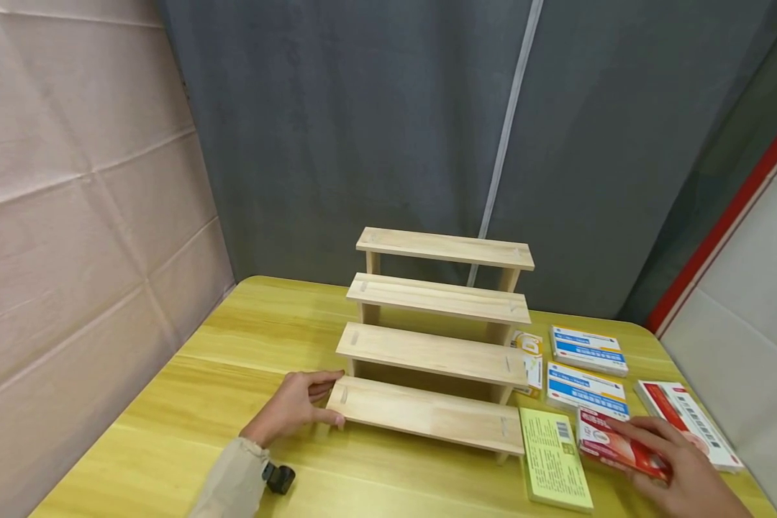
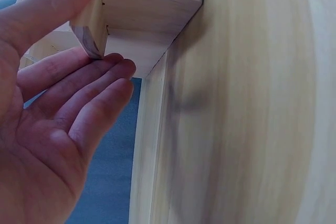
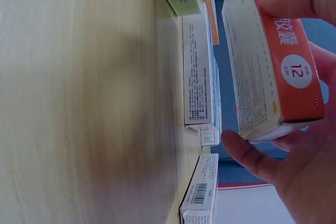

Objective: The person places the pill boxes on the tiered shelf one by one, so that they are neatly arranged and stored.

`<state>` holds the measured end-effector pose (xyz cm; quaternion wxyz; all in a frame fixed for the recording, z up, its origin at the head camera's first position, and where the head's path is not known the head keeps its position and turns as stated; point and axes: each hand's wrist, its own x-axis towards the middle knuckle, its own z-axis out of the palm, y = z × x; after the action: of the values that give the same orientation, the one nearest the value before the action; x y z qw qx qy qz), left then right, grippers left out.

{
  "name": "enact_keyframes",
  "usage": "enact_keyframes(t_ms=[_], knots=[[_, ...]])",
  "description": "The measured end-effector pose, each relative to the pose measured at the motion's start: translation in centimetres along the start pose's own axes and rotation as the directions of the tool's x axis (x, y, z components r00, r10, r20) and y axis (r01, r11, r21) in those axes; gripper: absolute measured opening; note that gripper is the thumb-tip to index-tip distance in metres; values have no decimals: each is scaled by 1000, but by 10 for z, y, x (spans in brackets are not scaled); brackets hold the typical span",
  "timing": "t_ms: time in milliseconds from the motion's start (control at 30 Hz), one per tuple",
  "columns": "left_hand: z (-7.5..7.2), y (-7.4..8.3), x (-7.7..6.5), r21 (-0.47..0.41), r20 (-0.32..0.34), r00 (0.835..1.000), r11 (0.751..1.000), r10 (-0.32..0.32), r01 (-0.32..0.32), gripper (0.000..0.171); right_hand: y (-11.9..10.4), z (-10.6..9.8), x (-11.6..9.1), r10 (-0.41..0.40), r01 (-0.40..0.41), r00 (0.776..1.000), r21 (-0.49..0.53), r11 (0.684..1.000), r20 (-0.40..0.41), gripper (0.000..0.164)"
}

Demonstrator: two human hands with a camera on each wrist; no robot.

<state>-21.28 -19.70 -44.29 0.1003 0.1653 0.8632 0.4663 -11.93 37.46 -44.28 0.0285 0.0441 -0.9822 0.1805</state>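
Observation:
A four-tier wooden step rack [image 1: 427,415] stands on the table. My left hand [image 1: 291,409] is at the left end of its lowest step, thumb at the front edge and fingers behind. The left wrist view shows that board end [image 2: 90,30] between thumb and fingers. My right hand [image 1: 689,471] grips a red and white medicine box [image 1: 611,437] by its edges. In the right wrist view the box [image 3: 252,61] is tilted and held off the table. A light green box [image 1: 555,460] lies just left of it, beside the rack's right end.
Two blue and white boxes [image 1: 588,350] lie one behind the other to the right of the rack. An orange and white box [image 1: 529,363] is partly hidden behind the rack's right side. Another red and white box [image 1: 686,424] lies near the table's right edge. A grey curtain [image 1: 337,144] hangs behind.

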Motion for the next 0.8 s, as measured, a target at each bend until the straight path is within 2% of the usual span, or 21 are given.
enact_keyframes(t_ms=[400,667,800], knots=[[2,0,0,-17,4,1000,1000,-13,13,88,-1,3,0,-54,55,998,28,998,-38,64],[0,1,-1,-2,1,1000,1000,-9,9,88,-7,7,-1,-122,126,982,20,992,-147,62],[-1,1,-1,-11,7,1000,1000,-9,9,88,-12,8,0,-134,141,978,37,989,-158,63]])
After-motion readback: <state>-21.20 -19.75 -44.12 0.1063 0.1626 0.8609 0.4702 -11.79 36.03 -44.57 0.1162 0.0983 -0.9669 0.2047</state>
